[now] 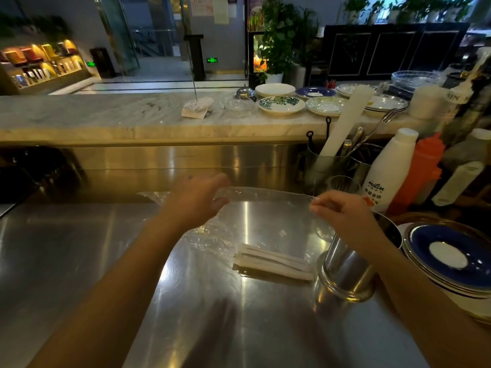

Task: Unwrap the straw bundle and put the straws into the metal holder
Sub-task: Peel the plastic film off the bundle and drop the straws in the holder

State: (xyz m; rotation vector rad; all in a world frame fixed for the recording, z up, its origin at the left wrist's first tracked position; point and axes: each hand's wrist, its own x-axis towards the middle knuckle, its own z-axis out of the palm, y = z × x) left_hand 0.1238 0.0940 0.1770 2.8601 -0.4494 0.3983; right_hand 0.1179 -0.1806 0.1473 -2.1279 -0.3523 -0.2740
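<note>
A clear plastic wrap (265, 208) is stretched above the steel counter between both hands. My left hand (198, 199) pinches its upper left edge. My right hand (342, 213) pinches its right edge. Under the wrap, a bundle of white paper-sleeved straws (273, 261) lies flat on the counter. Just right of the straws stands the metal holder (348, 266), a shiny steel cup tilted slightly, with my right wrist passing over its rim. Its inside is hidden.
A stack of blue-centred plates (449, 258) sits at the right edge. Behind the holder stand a white bottle (388, 173), an orange squeeze bottle (419, 168) and a utensil tub (329, 160). Plates line the marble ledge (106, 115) beyond.
</note>
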